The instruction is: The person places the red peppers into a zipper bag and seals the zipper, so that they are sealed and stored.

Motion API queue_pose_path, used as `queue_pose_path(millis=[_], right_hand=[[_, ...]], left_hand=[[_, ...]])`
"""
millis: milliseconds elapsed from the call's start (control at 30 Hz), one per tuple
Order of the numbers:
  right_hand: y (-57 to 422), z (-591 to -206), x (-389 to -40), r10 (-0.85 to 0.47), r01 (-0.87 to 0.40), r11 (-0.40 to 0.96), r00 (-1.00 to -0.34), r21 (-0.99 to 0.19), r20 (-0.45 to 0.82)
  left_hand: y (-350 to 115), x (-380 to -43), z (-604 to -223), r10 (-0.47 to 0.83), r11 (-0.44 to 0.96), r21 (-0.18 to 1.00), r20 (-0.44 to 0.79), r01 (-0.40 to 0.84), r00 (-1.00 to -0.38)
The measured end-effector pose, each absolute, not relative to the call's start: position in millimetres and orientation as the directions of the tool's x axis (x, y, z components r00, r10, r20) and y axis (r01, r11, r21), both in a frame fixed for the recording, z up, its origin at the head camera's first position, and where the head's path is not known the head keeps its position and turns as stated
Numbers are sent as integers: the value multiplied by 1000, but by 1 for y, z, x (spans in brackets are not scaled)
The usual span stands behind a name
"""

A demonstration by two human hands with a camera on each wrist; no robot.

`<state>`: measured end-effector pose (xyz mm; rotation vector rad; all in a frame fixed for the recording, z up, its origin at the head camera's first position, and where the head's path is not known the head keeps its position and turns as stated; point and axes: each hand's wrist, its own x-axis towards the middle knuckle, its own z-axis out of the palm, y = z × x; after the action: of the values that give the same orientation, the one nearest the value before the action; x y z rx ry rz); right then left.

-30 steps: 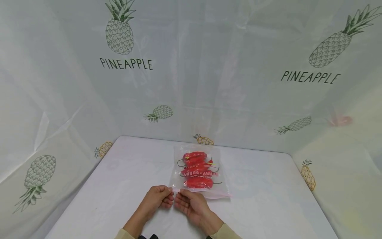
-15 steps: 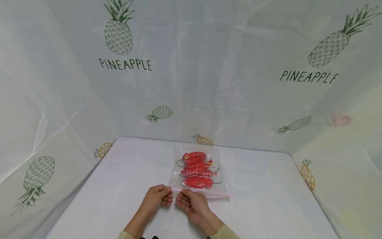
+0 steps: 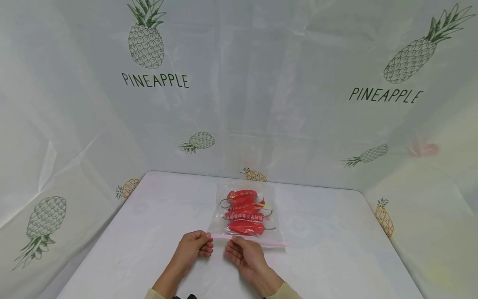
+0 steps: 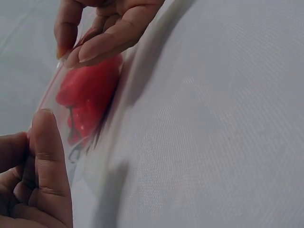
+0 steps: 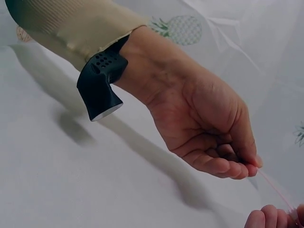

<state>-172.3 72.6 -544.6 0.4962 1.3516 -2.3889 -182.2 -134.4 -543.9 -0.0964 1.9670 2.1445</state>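
A clear zip bag lies on the white table with several red chili peppers inside, their green stems at the sides. Its pink zip strip faces me and is lifted slightly along the near edge. At the strip's left end my left hand pinches the corner between thumb and fingers. My right hand pinches the strip just right of it, thumb on top and the other fingers curled below. In the left wrist view, the strip runs taut between my left hand and right hand.
The white tabletop spreads on both sides of the bag. White curtains printed with pineapples enclose the table at the back and sides. A black wrist device sits by the beige sleeve of my left arm.
My right hand has slid to the right along the zip strip, widening the gap between the hands. My left hand and the bag have shifted slightly left.
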Motion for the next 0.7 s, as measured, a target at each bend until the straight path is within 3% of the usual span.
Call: queue_pose_path(millis=[467, 700], right_hand=[[75, -546, -169, -257, 525, -516, -848, -676, -463], [73, -546, -169, -221, 491, -521, -868, -698, -446]], left_hand=[[-145, -185, -546, 214, -73, 967, -225, -246, -951], [-143, -184, -544, 186, -75, 969, -219, -236, -958]])
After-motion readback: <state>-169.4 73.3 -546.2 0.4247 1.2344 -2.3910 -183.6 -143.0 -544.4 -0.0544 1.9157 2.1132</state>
